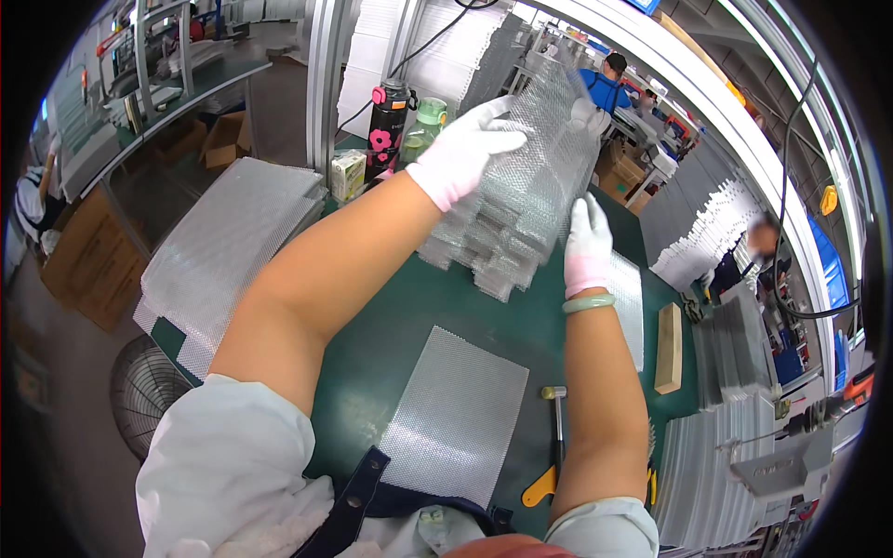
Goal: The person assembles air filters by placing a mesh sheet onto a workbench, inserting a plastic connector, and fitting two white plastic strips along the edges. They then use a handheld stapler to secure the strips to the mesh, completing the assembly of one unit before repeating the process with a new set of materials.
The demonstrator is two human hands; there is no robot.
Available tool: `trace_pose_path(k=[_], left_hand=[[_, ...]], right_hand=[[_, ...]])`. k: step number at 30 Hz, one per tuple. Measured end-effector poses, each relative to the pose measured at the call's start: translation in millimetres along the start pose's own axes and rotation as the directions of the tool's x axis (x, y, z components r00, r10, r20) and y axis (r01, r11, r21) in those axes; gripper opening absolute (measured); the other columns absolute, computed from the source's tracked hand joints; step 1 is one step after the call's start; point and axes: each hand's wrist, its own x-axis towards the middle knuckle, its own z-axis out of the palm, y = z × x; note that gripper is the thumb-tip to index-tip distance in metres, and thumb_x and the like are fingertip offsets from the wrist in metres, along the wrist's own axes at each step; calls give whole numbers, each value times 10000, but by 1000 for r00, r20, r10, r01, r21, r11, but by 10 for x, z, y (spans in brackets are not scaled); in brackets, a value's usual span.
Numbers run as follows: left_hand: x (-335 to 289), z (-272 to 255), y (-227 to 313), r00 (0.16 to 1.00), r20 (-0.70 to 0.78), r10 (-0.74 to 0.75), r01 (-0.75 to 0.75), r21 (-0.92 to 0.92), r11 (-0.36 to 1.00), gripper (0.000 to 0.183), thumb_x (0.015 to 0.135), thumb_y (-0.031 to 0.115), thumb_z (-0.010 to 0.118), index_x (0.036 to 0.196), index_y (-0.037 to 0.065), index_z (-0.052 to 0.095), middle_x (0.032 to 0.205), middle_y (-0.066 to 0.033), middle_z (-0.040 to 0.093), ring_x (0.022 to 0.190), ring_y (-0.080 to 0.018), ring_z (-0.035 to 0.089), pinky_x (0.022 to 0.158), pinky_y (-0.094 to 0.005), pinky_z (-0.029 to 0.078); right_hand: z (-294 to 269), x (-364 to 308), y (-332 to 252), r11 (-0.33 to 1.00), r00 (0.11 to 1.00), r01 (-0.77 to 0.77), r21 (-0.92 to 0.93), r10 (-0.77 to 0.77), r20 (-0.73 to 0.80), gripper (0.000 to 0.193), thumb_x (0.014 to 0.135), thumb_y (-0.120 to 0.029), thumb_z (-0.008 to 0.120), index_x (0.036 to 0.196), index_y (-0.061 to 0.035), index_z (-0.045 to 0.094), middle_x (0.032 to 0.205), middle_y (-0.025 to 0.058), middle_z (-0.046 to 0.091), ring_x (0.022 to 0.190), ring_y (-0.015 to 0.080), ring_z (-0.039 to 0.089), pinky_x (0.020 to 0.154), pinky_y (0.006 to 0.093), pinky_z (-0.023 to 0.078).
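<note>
A stack of thin silvery mesh-like sheets (pixel 507 219) stands at the far middle of the green table, its near edges uneven and its upper part blurred. My left hand (pixel 470 149), in a white glove, is at the stack's upper left with its fingers spread over it. Along the right edge of the stack, my gloved right hand (pixel 589 244) has its fingers stretched out and pointing away from me. Whether either hand touches the top sheet I cannot tell. Close to my body lies a single mesh sheet (pixel 460 409). A green bangle (pixel 588 302) circles my right wrist.
More mesh sheets (pixel 228 219) are piled at the left. Beside my right forearm lies a hammer (pixel 556 437) with a yellow grip end. A wooden block (pixel 668 349) and a drill (pixel 828 414) are farther right. A dark bottle (pixel 383 130) stands behind; co-workers (pixel 609 84) are beyond.
</note>
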Motion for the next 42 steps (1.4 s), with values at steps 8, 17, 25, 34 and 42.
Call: trace_pose_path(k=[8, 17, 25, 34, 42], left_hand=[[-902, 33, 541, 986, 115, -120, 118, 25, 993, 583, 919, 74, 605, 1449, -22, 380, 1294, -93, 574, 1155, -156, 556, 1005, -292, 430], [-2815, 150, 303, 956, -36, -292, 294, 147, 944, 512, 990, 225, 546, 1411, -39, 421, 1262, -112, 598, 1141, -189, 578, 964, -309, 475], [-3290, 352, 480, 827, 176, -534, 560, -178, 809, 827, 922, 546, 593, 1475, -10, 331, 1266, -78, 562, 1079, -164, 570, 946, -345, 479], [-3290, 796, 514, 819, 4, -574, 549, 287, 785, 628, 981, 403, 560, 1385, -63, 444, 1109, -102, 643, 956, -128, 604, 849, -267, 475], [-2721, 154, -302, 912, -347, -220, 403, 858, 317, 774, 875, 508, 658, 1357, -69, 472, 1327, -225, 574, 1231, -322, 568, 1042, -363, 443]], right_hand=[[-362, -520, -660, 864, 993, -101, 494, 114, 3, 469, 949, -151, 633, 1354, 35, 490, 1162, 94, 626, 925, 111, 605, 816, 256, 503], [-767, -2667, -937, 981, 975, -156, 119, 172, -142, 410, 933, -42, 633, 1306, 56, 494, 989, 72, 644, 798, 107, 614, 703, 224, 515], [-1334, -3069, -569, 978, 979, 193, -80, -187, 86, 385, 992, -36, 507, 1358, 69, 456, 1424, 213, 444, 1246, 283, 523, 1040, 366, 440], [-1697, -3491, -532, 699, 965, -235, 676, 253, 74, 436, 967, -109, 588, 1378, -10, 481, 1298, 86, 592, 1209, 208, 534, 1053, 395, 415], [-2130, -4014, -373, 504, 898, -362, 784, 414, 148, 564, 948, -316, 615, 1446, -121, 436, 1365, 85, 545, 1197, 286, 548, 1033, 453, 436]])
